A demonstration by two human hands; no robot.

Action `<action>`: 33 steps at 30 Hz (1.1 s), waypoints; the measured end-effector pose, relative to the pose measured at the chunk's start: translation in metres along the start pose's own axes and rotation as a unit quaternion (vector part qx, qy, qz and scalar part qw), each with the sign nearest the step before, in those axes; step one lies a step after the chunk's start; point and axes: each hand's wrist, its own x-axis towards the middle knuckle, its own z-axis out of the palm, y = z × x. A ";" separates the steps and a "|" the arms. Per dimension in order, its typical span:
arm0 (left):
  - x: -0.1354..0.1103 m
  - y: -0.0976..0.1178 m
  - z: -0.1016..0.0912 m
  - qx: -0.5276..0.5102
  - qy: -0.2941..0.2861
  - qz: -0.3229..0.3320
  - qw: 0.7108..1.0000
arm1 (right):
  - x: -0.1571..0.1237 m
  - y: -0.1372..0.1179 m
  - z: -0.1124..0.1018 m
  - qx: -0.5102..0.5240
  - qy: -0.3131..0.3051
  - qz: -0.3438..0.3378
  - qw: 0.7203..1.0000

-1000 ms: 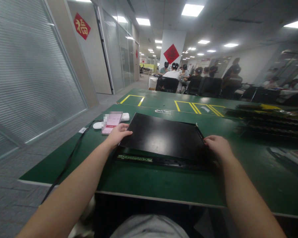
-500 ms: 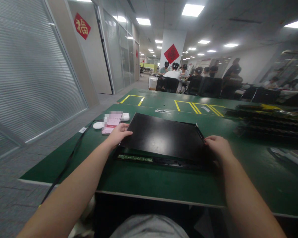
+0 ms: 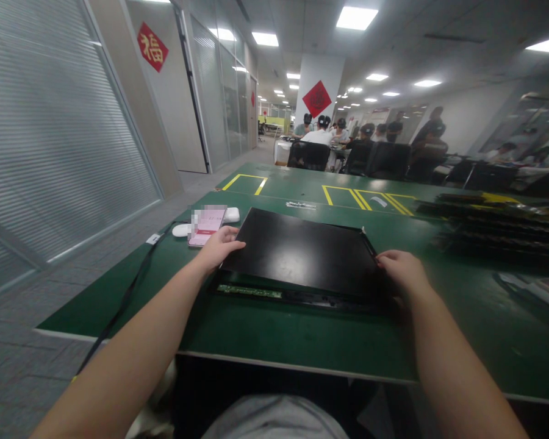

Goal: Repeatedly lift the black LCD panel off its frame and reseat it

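Note:
A flat black display panel (image 3: 302, 247) lies slightly askew over a dark frame on the green table (image 3: 274, 341). Along the near side of the frame runs a narrow green circuit board (image 3: 249, 291), left uncovered by the panel. My left hand (image 3: 218, 247) grips the panel's left edge, thumb on top and fingers at the far side. At the right edge, my right hand (image 3: 405, 271) pinches the panel's border between thumb and fingers. The undersides of both grips are hidden.
Left of the panel lie a lit phone (image 3: 208, 225) and a white case (image 3: 232, 214). A black cable (image 3: 130, 292) crosses the table's left edge. Dark stacked parts (image 3: 494, 225) stand at right. Yellow tape (image 3: 366, 200) marks the far table; several people sit beyond it.

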 end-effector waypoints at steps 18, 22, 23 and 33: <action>0.002 0.000 0.000 -0.077 0.004 -0.025 0.997 | 0.003 0.003 0.003 -0.007 0.005 -0.014 1.000; 0.002 0.001 -0.001 -0.093 -0.007 -0.033 0.995 | 0.004 0.005 0.003 -0.008 0.006 -0.019 1.000; 0.002 0.001 -0.001 -0.097 -0.013 -0.034 0.995 | 0.004 0.005 0.003 -0.009 0.004 -0.016 1.000; 0.007 -0.004 -0.002 -0.101 -0.005 -0.026 0.995 | 0.002 0.001 0.002 -0.001 0.004 -0.009 1.000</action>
